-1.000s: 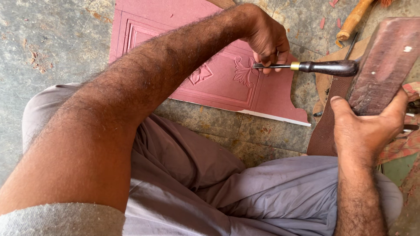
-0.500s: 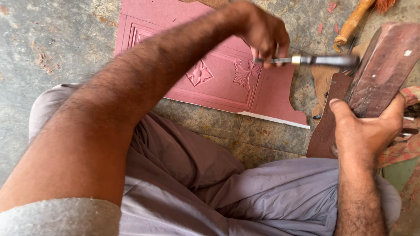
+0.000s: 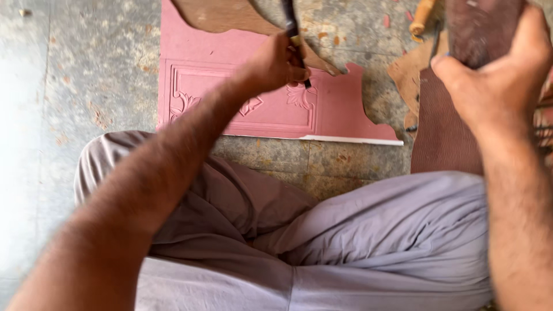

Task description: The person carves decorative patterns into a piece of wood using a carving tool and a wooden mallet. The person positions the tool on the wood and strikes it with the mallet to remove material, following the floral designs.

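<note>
Your left hand [image 3: 276, 63] has its fingers wrapped round a dark-handled tool [image 3: 291, 26], tip just below them over the pink carved panel [image 3: 253, 106] on the floor, while your right hand [image 3: 495, 75] fingers clamp the brown leather piece [image 3: 446, 124], apparently steadying it.

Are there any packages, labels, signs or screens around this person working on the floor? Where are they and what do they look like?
None in view: no package, label, sign or screen.
What is there: a pink carved panel flat on the stone floor, with raised leaf patterns.
The left hand holds a dark-handled tool over the panel.
The right hand grips a dark reddish-brown block.
</note>
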